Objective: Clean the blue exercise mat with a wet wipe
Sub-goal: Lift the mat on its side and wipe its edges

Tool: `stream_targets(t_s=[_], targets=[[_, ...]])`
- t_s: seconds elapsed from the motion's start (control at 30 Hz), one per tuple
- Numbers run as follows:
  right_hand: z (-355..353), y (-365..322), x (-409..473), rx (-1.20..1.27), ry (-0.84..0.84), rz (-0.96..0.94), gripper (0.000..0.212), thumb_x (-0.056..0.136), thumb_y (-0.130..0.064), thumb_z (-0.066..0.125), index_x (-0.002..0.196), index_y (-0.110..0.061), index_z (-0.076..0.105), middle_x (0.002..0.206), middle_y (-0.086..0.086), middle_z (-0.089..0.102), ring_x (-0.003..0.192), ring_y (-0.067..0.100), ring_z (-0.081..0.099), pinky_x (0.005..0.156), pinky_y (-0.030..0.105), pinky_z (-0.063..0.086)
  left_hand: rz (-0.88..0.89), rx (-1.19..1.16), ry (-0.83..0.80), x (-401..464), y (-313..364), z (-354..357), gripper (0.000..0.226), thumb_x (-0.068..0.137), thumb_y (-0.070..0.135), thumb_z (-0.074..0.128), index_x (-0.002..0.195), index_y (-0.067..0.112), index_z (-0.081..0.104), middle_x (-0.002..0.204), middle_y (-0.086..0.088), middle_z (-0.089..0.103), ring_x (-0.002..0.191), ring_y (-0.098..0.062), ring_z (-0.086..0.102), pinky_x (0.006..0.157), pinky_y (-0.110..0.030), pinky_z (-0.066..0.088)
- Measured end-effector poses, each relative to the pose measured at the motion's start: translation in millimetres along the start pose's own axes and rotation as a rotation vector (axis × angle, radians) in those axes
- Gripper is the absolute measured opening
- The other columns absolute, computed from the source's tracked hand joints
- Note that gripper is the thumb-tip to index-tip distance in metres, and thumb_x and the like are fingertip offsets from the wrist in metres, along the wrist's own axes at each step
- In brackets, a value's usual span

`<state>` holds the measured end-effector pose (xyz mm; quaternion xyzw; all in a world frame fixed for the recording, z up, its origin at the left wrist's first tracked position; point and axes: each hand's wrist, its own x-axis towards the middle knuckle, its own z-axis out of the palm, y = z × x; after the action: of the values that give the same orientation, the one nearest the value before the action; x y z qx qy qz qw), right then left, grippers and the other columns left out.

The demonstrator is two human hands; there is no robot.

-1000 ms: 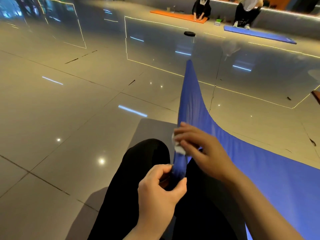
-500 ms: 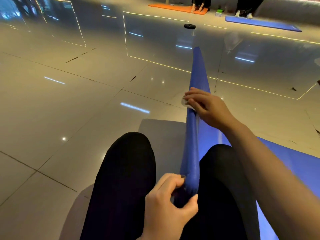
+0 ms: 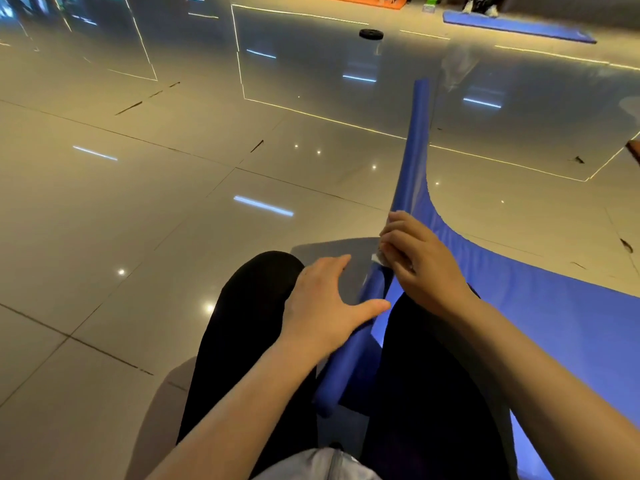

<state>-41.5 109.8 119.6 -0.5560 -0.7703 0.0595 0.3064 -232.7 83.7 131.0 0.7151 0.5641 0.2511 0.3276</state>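
Now mat (image 3: 540, 317) on floor, left edge lifted, curled between knees. Right hand (image 3: 420, 263) fingers pinch wipe (image 3: 378, 257) against edge. Left hand (image 3: 325, 306) fingers spread, resting beside edge. Mat likely light, floppy, slick; best held just below wipe.

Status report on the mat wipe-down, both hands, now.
Left hand open, fingers spread beside the mat's rolled edge. Right hand pinching the wet wipe on the blue mat. Nothing in the way.

A gym or studio hall: glossy tiled floor (image 3: 145, 209), 2 far exercise mats (image 3: 516, 27), a weight plate (image 3: 371, 33).
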Motion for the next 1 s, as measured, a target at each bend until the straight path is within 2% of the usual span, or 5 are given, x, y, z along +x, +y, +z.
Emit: stream_targets(t_s=[0.2,0.4,0.5,0.8,1.0], targets=[[-5,-2,-19,0.107,-0.018,0.013,0.025,0.093,-0.027,0.053,0.100,-0.010,0.071,0.116,-0.005,0.064,0.134,0.002,0.038,0.101,0.006,0.032,0.067,0.086,0.031,-19,9,30,0.024,0.088,0.038,0.063,0.108,0.025,0.067,0.101,0.009,0.061,0.091,-0.011,0.059,0.075,-0.022,0.042],[-13,13,12,0.034,0.032,-0.169,0.032,0.095,-0.027,0.049,0.101,-0.007,0.073,0.114,0.004,0.069,0.128,0.015,0.050,0.102,0.034,0.047,0.087,-0.074,0.123,-37,-21,31,0.024,0.077,0.028,0.075,0.100,0.023,0.073,0.083,0.017,0.060,0.069,-0.002,0.056,0.062,-0.008,0.037],[-43,29,57,-0.050,0.143,-0.071,0.031,0.097,-0.024,0.050,0.104,-0.004,0.072,0.114,0.011,0.069,0.129,0.027,0.051,0.114,0.049,0.029,0.111,-0.133,0.116,-50,-22,32,0.026,0.070,0.034,0.069,0.093,0.024,0.074,0.079,0.018,0.062,0.075,-0.003,0.060,0.062,-0.012,0.045],[3,-24,-5,0.253,0.195,0.144,0.025,0.097,-0.028,0.048,0.092,-0.017,0.070,0.121,-0.012,0.060,0.143,0.002,0.026,0.122,0.041,0.015,0.104,-0.157,0.158,-45,-23,27,0.020,0.072,0.027,0.077,0.091,0.025,0.074,0.079,0.018,0.064,0.077,-0.003,0.059,0.061,-0.012,0.044],[1,-34,-27,0.129,0.036,-0.144,0.023,0.094,-0.020,0.052,0.095,-0.010,0.072,0.120,-0.002,0.065,0.142,0.009,0.033,0.121,0.036,0.018,0.144,-0.212,0.165,-54,-29,23,0.029,0.067,0.044,0.064,0.089,0.028,0.074,0.079,0.019,0.063,0.069,0.002,0.058,0.059,-0.010,0.042]])
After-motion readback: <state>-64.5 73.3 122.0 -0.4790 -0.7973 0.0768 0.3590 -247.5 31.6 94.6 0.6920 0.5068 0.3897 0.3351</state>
